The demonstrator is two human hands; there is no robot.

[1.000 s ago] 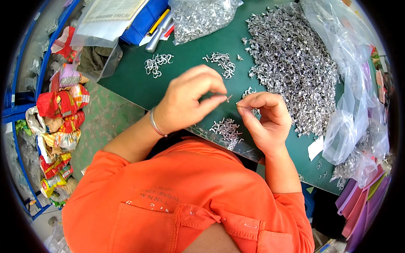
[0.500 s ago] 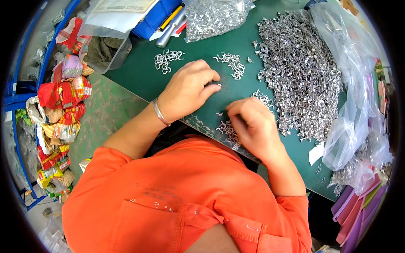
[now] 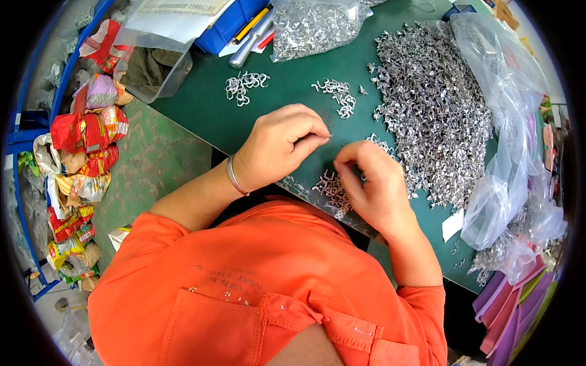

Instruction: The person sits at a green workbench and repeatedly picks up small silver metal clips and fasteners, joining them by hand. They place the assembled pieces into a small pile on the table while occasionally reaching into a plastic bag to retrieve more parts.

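Left hand (image 3: 278, 146) is pinching a tiny silvery metal piece (image 3: 330, 136), seemingly needing steadiness; right hand (image 3: 376, 183), alongside, is pinching, contents unclear.

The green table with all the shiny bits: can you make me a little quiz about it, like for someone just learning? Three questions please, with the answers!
1. True or false: a silver metal bracelet circles the wrist of the person's bare left hand.
2. Choose one. In the picture, where is the clear plastic bag of silver bits from the blue plastic box?
A) to its left
B) to its right
C) underneath it
3. Fill in: the hand nearer to the large heap of small silver metal pieces on the green table is the ___ hand.

Key:
1. True.
2. B.
3. Right: the bare right hand is nearer.
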